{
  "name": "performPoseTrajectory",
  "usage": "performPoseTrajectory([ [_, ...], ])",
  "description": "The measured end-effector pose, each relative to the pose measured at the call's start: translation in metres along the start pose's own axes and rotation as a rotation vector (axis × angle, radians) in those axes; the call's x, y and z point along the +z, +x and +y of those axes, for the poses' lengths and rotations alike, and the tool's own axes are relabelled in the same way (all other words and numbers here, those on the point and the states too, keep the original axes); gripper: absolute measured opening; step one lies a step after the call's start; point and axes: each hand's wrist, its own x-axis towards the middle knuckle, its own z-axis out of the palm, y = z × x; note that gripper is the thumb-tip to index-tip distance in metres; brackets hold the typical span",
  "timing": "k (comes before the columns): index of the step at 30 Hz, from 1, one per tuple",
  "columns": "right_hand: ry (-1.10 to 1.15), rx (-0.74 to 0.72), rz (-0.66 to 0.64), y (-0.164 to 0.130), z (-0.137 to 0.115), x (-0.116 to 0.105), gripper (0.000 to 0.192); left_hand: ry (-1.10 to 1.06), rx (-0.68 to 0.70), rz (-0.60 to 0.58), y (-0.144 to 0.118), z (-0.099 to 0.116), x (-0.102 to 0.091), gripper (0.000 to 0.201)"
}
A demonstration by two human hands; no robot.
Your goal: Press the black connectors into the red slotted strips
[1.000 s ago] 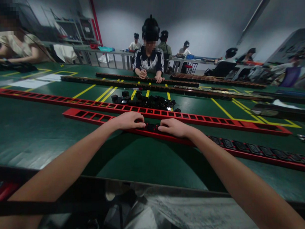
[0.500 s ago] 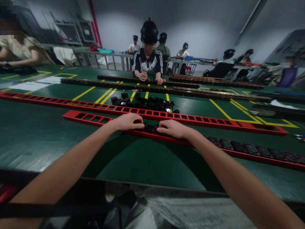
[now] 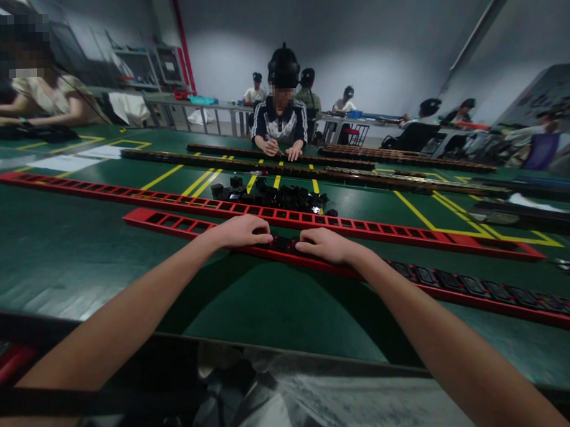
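Observation:
A long red slotted frame [image 3: 298, 260] lies across the table in front of me. One black rectangular part [image 3: 283, 243] sits in it between my hands. My left hand [image 3: 245, 230] is closed over the frame, its thumb at the left end of this part. From the other side, my right hand [image 3: 327, 244] curls round the frame with its thumb by the part's right end. Fingertips of both hands are hidden behind the frame. To the right, a row of black parts [image 3: 472, 285] fills the frame; slots at its left end are bare.
Just beyond lies a second red slotted frame [image 3: 383, 230], with a heap of loose black parts [image 3: 289, 198] behind it. Long dark bars [image 3: 208, 161] cross the green table [image 3: 80, 245] farther back. A co-worker [image 3: 281, 117] sits opposite, holding a thin tool. White sheets [image 3: 70, 162] lie at left.
The whole view has shifted slightly, so things appear a little lower and to the right. Both my hands keep their places at the frame and black part.

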Motion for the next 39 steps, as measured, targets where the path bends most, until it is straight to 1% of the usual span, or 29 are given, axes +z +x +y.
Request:
performPoseTrajectory([
  [8,-0.016,0.025,0.008,0.0009,0.001,0.0008,0.04,-0.009,0.017,0.008,0.0013,-0.0026,0.0022,0.042],
  [15,-0.013,-0.001,-0.003,0.0004,0.0008,-0.0001,0.04,0.009,0.005,0.007,-0.0006,0.0019,0.0,0.046],
  [20,-0.009,-0.007,0.007,0.0006,0.0014,0.0007,0.041,-0.009,0.009,0.015,0.0011,-0.0013,0.0018,0.043],
  [24,-0.009,-0.006,0.005,0.0002,-0.0002,-0.0003,0.041,-0.031,0.015,0.01,0.0013,-0.0018,0.0019,0.044],
  [28,-0.014,0.008,-0.008,0.0005,-0.0007,-0.0009,0.041,-0.015,0.005,0.011,0.0001,0.0,0.0005,0.046],
  [33,-0.01,0.015,0.007,0.0018,0.0027,0.0014,0.04,-0.014,0.006,0.0,0.0011,-0.0015,0.0018,0.046],
  [39,-0.001,-0.008,-0.001,0.0005,-0.0002,-0.0002,0.041,0.028,-0.007,-0.005,0.0004,0.0001,0.0011,0.047],
])
